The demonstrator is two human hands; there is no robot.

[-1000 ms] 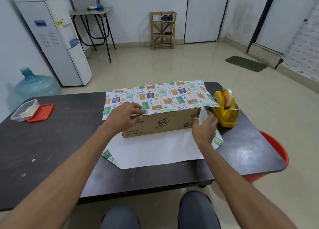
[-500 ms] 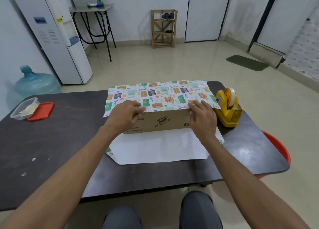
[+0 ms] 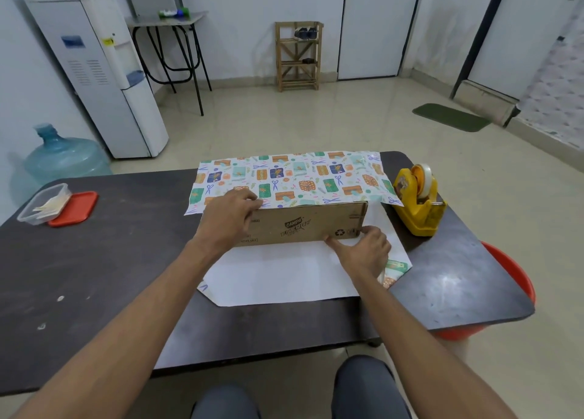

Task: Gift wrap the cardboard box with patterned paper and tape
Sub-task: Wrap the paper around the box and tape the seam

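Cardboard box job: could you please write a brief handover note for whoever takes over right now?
Left hand presses the patterned paper onto the cardboard box top. Right hand touches the box's near right bottom corner.
Tape dispenser stands right of the box on the table.
Done: far flap over the top.
To do: raise the near flap, tape the seam, fold the ends.

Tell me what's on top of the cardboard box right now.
The patterned paper covers the top of the cardboard box, overhanging both ends; the left hand presses its near edge. The box's top face itself is hidden beneath it.
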